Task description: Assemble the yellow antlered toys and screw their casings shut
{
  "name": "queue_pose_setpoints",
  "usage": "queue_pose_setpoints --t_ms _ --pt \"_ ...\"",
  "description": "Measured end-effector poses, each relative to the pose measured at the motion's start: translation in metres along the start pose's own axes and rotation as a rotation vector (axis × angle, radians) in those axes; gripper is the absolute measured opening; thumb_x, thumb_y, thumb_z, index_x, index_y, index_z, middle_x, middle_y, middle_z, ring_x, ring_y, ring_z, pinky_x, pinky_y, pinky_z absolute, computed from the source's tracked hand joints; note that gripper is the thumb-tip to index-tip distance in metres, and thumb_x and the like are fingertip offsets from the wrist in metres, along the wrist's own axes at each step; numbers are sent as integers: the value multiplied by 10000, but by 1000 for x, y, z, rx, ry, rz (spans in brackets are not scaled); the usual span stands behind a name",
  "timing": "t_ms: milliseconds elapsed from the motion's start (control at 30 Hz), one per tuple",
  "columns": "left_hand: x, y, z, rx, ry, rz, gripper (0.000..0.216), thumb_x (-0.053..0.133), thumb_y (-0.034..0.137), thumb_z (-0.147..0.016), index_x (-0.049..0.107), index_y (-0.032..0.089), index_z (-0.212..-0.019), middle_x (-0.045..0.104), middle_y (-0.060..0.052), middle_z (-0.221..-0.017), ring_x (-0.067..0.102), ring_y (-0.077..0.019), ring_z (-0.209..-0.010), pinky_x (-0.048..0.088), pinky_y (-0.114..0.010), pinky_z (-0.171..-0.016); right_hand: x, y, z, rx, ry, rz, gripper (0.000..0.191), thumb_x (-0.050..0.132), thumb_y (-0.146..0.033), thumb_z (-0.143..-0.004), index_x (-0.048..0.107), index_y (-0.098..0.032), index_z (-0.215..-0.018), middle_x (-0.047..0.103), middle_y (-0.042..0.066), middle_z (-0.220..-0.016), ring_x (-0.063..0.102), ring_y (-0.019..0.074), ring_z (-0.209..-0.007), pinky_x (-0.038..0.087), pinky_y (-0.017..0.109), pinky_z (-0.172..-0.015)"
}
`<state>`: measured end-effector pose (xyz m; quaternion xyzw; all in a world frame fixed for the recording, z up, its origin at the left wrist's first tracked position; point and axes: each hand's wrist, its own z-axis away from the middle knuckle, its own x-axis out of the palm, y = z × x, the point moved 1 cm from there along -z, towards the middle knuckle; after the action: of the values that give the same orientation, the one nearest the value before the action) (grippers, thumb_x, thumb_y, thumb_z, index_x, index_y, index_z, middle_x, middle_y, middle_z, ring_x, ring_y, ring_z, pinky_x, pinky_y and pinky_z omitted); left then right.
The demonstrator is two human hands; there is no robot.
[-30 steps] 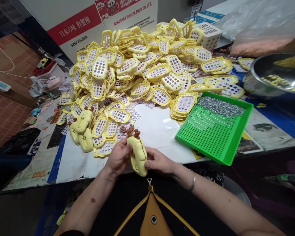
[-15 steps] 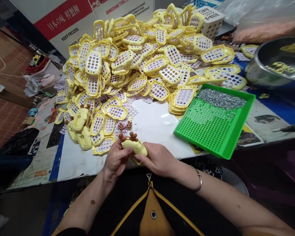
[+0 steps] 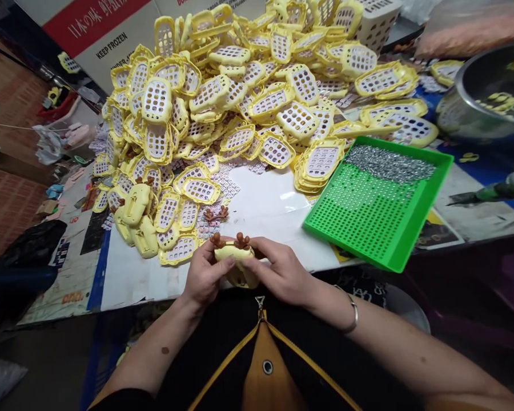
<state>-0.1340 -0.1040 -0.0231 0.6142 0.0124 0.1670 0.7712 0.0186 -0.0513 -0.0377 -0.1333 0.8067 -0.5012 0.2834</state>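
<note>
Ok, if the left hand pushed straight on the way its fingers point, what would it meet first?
The left hand points right, across the yellow toy shell it holds; straight on, it would likely meet the right hand gripping the other side.

a big heap of yellow perforated shells [image 3: 257,97] fills the upper middle of the frame, spilling down toward the left. at its lower left edge lie a few closed yellow toy bodies [image 3: 137,220] with brown antlers. a loose pair of brown antlers [image 3: 215,214] sits on the white sheet [image 3: 269,211] in the centre, just beside small printed sticker sheets [image 3: 227,185]. right of centre a green perforated tray [image 3: 379,205] rests tilted, with a band of small silvery metal parts [image 3: 389,164] along its upper side. a steel bowl [image 3: 484,97] stands at the upper right, a green-handled tool [image 3: 497,191] below it. a cardboard box [image 3: 107,34] with red lettering stands at the upper left.
</note>
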Motion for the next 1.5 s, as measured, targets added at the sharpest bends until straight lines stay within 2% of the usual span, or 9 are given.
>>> queue_pose_setpoints --t_ms 100,300,433,567,767,1033,1233,1367,1500 --pt "4 -1 0 -43 33 61 356 816 270 -623 702 181 -948 718 -82 -1032 663 -211 -932 510 -312 -848 0 1 -2 16 -66 79 295 338 -348 -971 552 -173 -868 617 32 -725 551 136 -632 431 249 -577" --pt "13 -4 2 -102 82 117 334 832 278 -593 700 182 -885 738 -54 -908 676 -192 -824 525 -307 -789 11 5 5 -175 77 533 395 244 -275 -982 540 -150 -752 581 79 -640 482 167 -565 345 297 -529" --pt "13 -2 4 -146 58 118 304 834 233 -587 709 176 -858 729 -38 -846 663 -160 -761 519 -266 -735 5 7 6 -151 45 352 367 254 -312 -988 509 -170 -765 564 46 -656 476 144 -578 362 271 -546" --pt "10 0 1 -252 -52 158 374 844 268 -577 718 174 -916 720 -52 -867 657 -164 -783 512 -259 -739 -7 3 4 -41 -150 121 326 272 -373 -988 504 -173 -875 597 42 -758 511 131 -629 399 250 -572" --pt "5 -4 1 -278 -167 92 560 852 360 -564 701 159 -1064 685 -128 -1078 635 -225 -949 489 -293 -833 -11 -3 8 -3 -228 181 373 236 -383 -987 514 -168 -863 603 58 -733 531 165 -647 401 287 -590" --pt "9 -1 6 -257 -107 -76 450 879 264 -505 730 180 -921 662 -48 -885 601 -155 -805 482 -246 -744 0 -1 21 -60 -169 368 408 208 -335 -988 550 -129 -901 625 85 -731 547 169 -633 424 299 -587" --pt "4 5 9 -226 -156 -52 377 869 294 -498 733 164 -825 562 -101 -1260 606 -200 -890 493 -274 -757 -5 -6 20 -58 -178 246 405 218 -384 -989 535 -139 -931 626 83 -774 566 173 -673 431 297 -606" --pt "1 5 11 -123 -92 -193 349 855 261 -535 729 183 -851 640 -64 -1026 597 -172 -823 486 -257 -729 -9 -4 19 31 -253 200 371 266 -428 -978 504 -162 -873 591 52 -717 537 161 -612 399 278 -557" --pt "9 4 13 -147 -104 -154 324 836 298 -583 714 170 -855 652 -41 -840 591 -171 -800 475 -267 -740 -6 -5 21 -65 -142 352 410 237 -386 -981 533 -139 -841 586 78 -675 525 169 -574 374 289 -529"
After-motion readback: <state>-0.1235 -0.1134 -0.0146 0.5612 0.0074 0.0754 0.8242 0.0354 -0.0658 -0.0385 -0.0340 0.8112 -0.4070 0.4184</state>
